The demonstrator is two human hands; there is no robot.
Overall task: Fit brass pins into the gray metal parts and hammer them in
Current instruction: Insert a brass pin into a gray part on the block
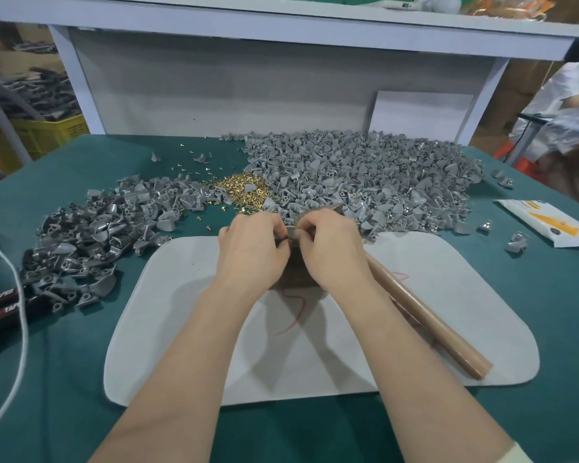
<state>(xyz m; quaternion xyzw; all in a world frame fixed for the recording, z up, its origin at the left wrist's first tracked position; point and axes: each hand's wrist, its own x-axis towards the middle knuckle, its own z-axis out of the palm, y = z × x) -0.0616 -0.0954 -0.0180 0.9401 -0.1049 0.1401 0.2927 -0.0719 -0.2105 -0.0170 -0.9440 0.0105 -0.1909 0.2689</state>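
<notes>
In the head view we find the left hand (251, 243) and the right hand (331, 248) meeting fingertip to fingertip above the far edge of the pale gray felt pad (415, 345). Both pinch one small gray metal part (293, 231), raised, we judge, to seat a pin we cannot see. The heap of small brass pins (241, 190) lies just beyond, within easy reach. The brown cylindrical handle (425, 315) rests on the pad beside the right wrist — ready, we think, for hammering.

I see dull matt gray metal parts (365, 168), shiny brass pins (239, 188), a smooth wooden handle (428, 315) and green cloth on the bench (64, 379).
</notes>
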